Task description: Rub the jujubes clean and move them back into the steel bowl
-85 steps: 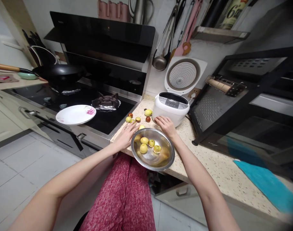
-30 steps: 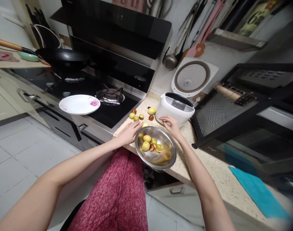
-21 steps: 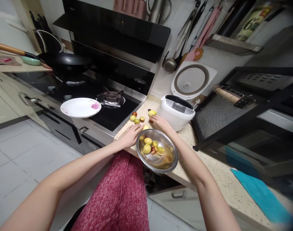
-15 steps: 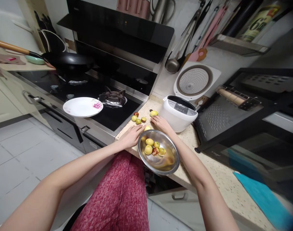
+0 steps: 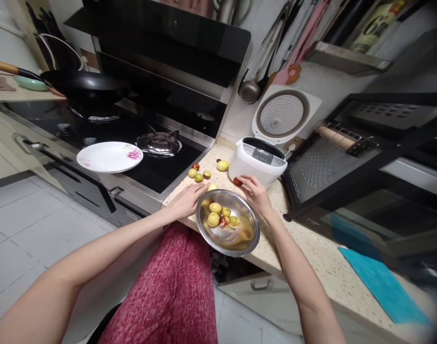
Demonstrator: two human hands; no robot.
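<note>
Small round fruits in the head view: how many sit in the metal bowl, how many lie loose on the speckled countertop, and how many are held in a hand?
In the round steel bowl: 4 small yellow-green and red fruits
Loose on the speckled stone countertop: 5 small fruits, one half hidden by the left hand
In the right hand: 1 reddish-brown fruit
Total: 10

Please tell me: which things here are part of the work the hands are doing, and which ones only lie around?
In use: steel bowl with fruits inside, steadied by the left hand; reddish fruit pinched by the right hand; loose fruits on the counter.

Lying about: white plate, rice cooker, black wok, blue cloth.
</note>
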